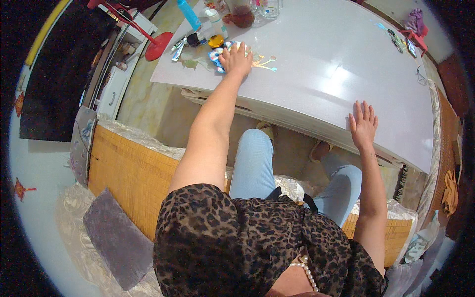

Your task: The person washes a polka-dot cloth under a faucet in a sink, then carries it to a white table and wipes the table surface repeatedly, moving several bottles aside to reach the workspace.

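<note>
My left hand (236, 61) lies on a patterned blue, white and red cloth (216, 61) near the far left part of a glossy pale table (297, 48). The palm presses the cloth, which shows at the left and above the fingers; whether the fingers grip it cannot be seen. Just beyond the cloth stands a jar with a yellow lid (215, 41). My right hand (363, 124) rests on the tabletop near its front edge, palm down, with its fingers somewhat spread and nothing in it.
Behind the cloth stand a blue tube (189, 15), a white bottle (216, 23) and a glass jug of dark liquid (242, 15). A toothpaste-like tube (178, 52) lies farther left, near a red lamp base (159, 46). Eyeglasses (421, 76) lie at the far right.
</note>
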